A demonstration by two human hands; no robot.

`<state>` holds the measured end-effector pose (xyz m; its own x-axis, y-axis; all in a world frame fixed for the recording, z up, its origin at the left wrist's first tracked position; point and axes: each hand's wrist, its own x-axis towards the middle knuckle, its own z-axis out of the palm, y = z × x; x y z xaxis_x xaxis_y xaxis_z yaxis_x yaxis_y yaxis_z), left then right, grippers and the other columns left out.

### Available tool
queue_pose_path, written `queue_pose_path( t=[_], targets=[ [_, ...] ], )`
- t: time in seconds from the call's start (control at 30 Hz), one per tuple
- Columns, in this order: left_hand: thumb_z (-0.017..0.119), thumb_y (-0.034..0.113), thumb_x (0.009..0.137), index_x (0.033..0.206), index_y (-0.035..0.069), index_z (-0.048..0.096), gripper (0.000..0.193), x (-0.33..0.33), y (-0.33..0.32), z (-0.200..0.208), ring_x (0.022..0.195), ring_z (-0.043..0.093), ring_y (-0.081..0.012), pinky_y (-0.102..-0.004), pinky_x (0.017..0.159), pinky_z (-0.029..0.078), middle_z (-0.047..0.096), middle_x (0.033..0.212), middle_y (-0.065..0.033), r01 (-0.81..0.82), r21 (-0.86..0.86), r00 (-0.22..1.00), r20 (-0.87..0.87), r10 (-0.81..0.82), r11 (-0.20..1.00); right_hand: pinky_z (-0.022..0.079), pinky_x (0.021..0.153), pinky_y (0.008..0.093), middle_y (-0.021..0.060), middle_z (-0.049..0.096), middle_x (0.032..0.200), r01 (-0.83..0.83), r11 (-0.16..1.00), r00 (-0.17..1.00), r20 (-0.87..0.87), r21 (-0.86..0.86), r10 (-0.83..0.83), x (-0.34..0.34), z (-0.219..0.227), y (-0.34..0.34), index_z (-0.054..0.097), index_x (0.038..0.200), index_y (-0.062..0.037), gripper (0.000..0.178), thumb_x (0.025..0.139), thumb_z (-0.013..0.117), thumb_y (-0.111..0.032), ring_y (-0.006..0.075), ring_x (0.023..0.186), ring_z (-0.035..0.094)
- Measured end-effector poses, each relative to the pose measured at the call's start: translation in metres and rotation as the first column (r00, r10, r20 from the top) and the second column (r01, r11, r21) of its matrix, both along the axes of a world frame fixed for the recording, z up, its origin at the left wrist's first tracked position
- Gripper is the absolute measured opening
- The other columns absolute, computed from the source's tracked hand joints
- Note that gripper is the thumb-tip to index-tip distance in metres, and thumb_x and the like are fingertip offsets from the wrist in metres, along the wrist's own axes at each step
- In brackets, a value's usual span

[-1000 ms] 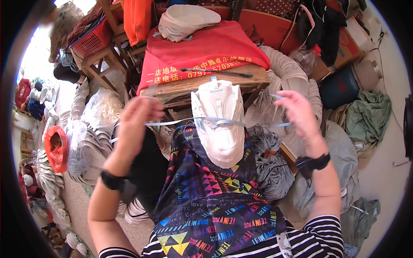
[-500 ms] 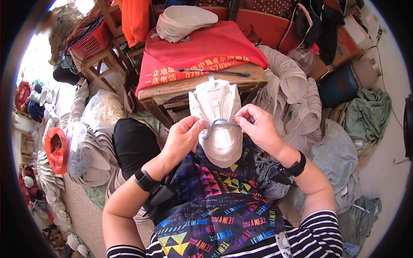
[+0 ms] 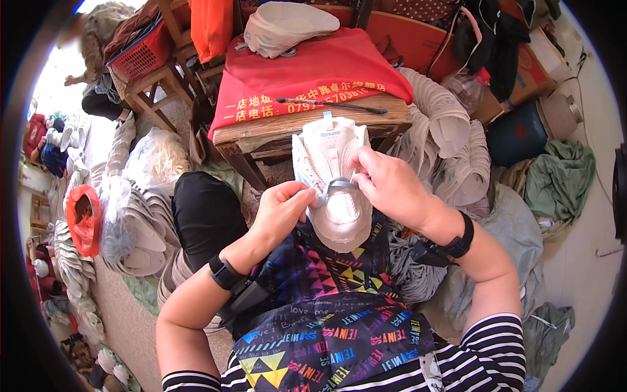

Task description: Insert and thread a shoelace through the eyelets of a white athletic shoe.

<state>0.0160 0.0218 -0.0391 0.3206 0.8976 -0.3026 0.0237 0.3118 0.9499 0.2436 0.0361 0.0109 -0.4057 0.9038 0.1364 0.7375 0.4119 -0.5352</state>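
The upper [image 3: 334, 219], white, is positioned between the two hands, in front of the bench [image 3: 251, 132] and above the patterned apron [image 3: 326, 320]. Its toe end points toward the person; its tongue end points toward the bench. The lace [image 3: 341, 187], grey-blue and flat, crosses the upper at mid-length. The left hand [image 3: 282, 208] is located at the left edge of the upper, with thumb and index finger closed in a pinch on the lace. The right hand [image 3: 392, 183] is located at the right edge, set slightly higher; its fingers are curled, thumb and index close together beside the lace. Whether they grip the lace cannot be told. A red cloth [image 3: 307, 72] covers most of the bench top. A dark rod [image 3: 332, 106] lies across its front edge, and a second upper [image 3: 287, 29] rests toward the rear. A lace bundle [image 3: 421, 274] lies below the right forearm.
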Motion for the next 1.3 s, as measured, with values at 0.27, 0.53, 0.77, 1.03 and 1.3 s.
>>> queue_pose_path(
  t=[0.27, 0.53, 0.77, 1.03, 1.3],
  targets=[
    [0.056, 0.015, 0.089, 0.074, 0.004, 0.064, 0.020, 0.000, 0.022, 0.001, 0.059, 0.044, -0.0031, -0.0214, 0.052, 0.033, 0.054, 0.067, 0.0048, 0.145, -0.096, 0.989, 0.001, -0.146, 0.985, 0.052, 0.067, 0.0460, 0.0166, 0.065, 0.081, -0.187, 0.982, 0.915, 0.364, -0.007, 0.177, 0.000, 0.027, 0.001, 0.050, 0.108, -0.0058, 0.025, 0.085, 0.059, -0.007, 0.0353, 0.078, 0.067],
    [0.066, 0.019, 0.083, 0.074, 0.006, 0.061, 0.017, -0.003, 0.026, 0.021, 0.065, 0.055, -0.0226, -0.0329, 0.061, 0.043, 0.054, 0.071, -0.0042, 0.468, 0.502, 0.755, -0.655, -0.033, 0.728, 0.053, 0.072, 0.0412, 0.0102, 0.060, 0.090, -0.404, 0.896, 0.802, 0.544, 0.186, 0.248, 0.002, 0.037, 0.022, 0.055, 0.097, -0.0055, 0.020, 0.078, 0.061, -0.009, 0.0288, 0.086, 0.062],
    [0.080, 0.014, 0.067, 0.099, 0.008, 0.057, 0.041, -0.003, 0.040, 0.051, 0.103, 0.055, -0.0294, -0.0417, 0.087, 0.047, 0.050, 0.106, -0.0092, 0.693, 0.644, 0.634, -0.758, 0.150, 0.325, 0.055, 0.072, 0.0378, 0.0098, 0.054, 0.103, -0.513, 0.830, 0.785, 0.510, 0.217, 0.351, 0.007, 0.035, 0.035, 0.057, 0.096, -0.0046, 0.024, 0.075, 0.066, -0.010, 0.0285, 0.094, 0.060],
    [0.075, 0.018, 0.074, 0.093, 0.009, 0.059, 0.027, -0.010, 0.046, 0.029, 0.089, 0.060, -0.0268, -0.0416, 0.081, 0.048, 0.053, 0.093, -0.0061, 0.703, 0.635, 0.650, -0.756, 0.072, 0.321, 0.056, 0.067, 0.0377, 0.0085, 0.055, 0.099, -0.464, 0.826, 0.844, 0.444, 0.320, 0.301, 0.017, 0.019, 0.028, 0.056, 0.093, -0.0051, 0.018, 0.078, 0.064, -0.010, 0.0264, 0.085, 0.063],
    [0.069, 0.027, 0.082, 0.075, 0.006, 0.067, 0.022, 0.007, 0.042, 0.042, 0.083, 0.059, -0.0260, -0.0376, 0.071, 0.044, 0.057, 0.086, -0.0069, 0.683, 0.575, 0.555, -0.809, 0.192, 0.450, 0.052, 0.073, 0.0432, 0.0130, 0.054, 0.099, -0.278, 0.960, 0.905, 0.328, -0.024, 0.270, 0.001, 0.020, 0.033, 0.062, 0.079, -0.0021, 0.016, 0.083, 0.067, -0.017, 0.0317, 0.085, 0.062]
  ],
)
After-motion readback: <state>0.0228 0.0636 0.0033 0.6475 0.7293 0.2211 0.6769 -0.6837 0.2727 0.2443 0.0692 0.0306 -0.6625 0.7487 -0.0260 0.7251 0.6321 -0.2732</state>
